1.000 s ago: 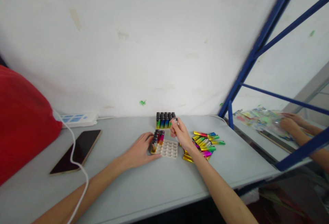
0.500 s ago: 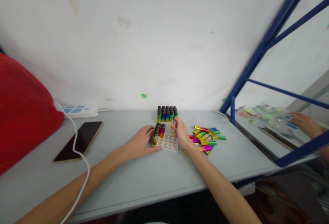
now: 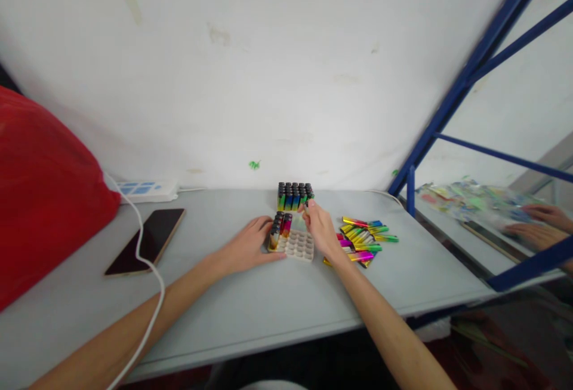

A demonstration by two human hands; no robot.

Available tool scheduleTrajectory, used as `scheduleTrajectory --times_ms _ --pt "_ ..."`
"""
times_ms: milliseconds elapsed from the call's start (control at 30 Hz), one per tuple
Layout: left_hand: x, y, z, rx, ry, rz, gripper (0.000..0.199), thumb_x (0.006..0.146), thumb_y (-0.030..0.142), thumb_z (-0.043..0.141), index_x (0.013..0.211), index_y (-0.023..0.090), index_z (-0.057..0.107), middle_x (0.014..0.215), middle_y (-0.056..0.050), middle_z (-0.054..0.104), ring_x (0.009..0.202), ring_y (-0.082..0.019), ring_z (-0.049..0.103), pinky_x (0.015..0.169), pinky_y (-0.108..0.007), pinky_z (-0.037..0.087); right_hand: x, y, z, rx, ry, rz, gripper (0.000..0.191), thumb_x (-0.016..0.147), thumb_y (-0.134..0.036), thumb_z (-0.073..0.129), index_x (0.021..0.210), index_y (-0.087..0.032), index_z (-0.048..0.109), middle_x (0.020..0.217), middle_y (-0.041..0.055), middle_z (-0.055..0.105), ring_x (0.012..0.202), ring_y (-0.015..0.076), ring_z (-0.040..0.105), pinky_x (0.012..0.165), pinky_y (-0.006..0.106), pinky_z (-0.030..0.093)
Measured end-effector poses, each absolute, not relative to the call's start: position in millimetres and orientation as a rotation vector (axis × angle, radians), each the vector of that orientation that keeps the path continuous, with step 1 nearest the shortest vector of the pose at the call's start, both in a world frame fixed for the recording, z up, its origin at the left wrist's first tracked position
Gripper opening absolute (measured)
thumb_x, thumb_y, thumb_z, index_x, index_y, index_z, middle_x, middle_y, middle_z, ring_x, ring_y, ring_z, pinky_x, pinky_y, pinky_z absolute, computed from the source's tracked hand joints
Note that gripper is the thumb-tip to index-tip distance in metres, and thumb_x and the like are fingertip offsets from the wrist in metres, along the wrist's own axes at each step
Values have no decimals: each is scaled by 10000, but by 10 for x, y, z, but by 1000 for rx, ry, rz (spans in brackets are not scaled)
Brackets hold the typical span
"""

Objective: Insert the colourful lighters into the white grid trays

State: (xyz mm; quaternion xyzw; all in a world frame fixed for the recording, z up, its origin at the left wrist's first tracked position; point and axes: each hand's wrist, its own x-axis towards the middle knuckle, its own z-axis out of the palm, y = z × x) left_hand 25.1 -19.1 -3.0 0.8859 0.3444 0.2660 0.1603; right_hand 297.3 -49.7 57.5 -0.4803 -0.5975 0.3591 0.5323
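Observation:
A pale tray with round pockets (image 3: 301, 248) lies on the desk, with several upright lighters (image 3: 276, 230) in its left part. My left hand (image 3: 253, 245) rests against the tray's left side, thumb along the front edge, fingers round the corner. Above the tray's right part is my right hand (image 3: 319, 226), its fingers pinched on a small dark-topped lighter, mostly hidden. Behind the tray stands a block of upright lighters (image 3: 294, 197) with black tops. To the right of my right hand lies a loose pile of shiny coloured lighters (image 3: 360, 240).
A phone (image 3: 147, 240), a white cable (image 3: 139, 246), a power strip (image 3: 150, 191) and a red bag (image 3: 49, 199) are at the left. A blue metal frame (image 3: 434, 121) rises at the right. Beyond it, another person's hands (image 3: 537, 229) are near clear plastic packaging (image 3: 474, 199).
The view has shifted slightly. My right hand has tilted, its fingers now pointing more to the upper left. Beyond the frame, two hands of the other person show instead of one.

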Motion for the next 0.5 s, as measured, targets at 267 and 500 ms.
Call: scheduleTrajectory --times_ms 267,500 --pt "253 -210 -35 2545 998 756 797 1068 874 952 1617 310 824 1651 -184 846 1598 -502 780 1428 -645 640 3021 -489 522 -1291 -1402 860 849 1163 -973 473 604 -338 398 595 -14 381 626 197 366 655 390 335" --pt "243 -187 -47 2535 999 741 834 1048 864 978 1630 288 820 1678 -189 837 1616 -503 772 1445 -631 620 2986 -464 476 -1272 -1260 1079 796 1184 -914 493 644 -338 388 592 -46 316 565 179 289 581 373 271"
